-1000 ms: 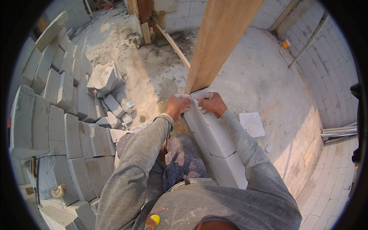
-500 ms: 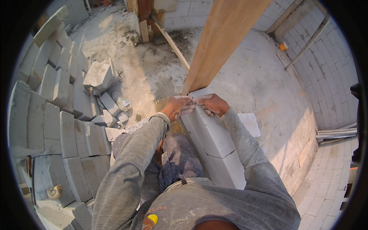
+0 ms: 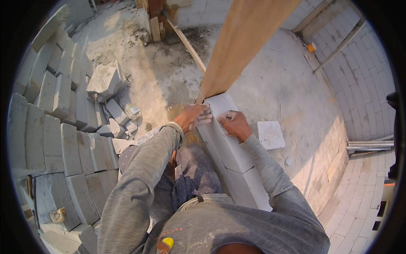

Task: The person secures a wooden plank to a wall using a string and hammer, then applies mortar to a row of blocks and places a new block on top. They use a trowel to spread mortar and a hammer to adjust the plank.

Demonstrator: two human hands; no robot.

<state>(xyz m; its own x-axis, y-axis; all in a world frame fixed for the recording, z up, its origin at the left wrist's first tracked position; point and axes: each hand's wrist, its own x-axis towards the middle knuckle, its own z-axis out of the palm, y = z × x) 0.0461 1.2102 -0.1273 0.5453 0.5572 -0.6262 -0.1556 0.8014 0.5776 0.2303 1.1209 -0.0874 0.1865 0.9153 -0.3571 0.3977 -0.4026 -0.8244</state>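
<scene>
A light grey concrete block [image 3: 222,131] lies on top of a low block wall in front of me, its far end against a tall wooden post [image 3: 243,46]. My left hand [image 3: 193,117] lies flat on the block's left top edge, fingers spread over it. On the top face, a little to the right, my right hand [image 3: 234,124] rests curled into a loose fist. Both grey sleeves reach in from below.
A stack of grey blocks [image 3: 55,122] fills the left side, with loose and broken pieces [image 3: 112,91] near its foot. A square grey slab [image 3: 270,134] lies on the concrete floor to the right. Block walls [image 3: 359,80] and metal rods [image 3: 370,146] stand at the right.
My hands stay on the block; the left one has slid slightly to the near-left along its edge. The view has shifted a little.
</scene>
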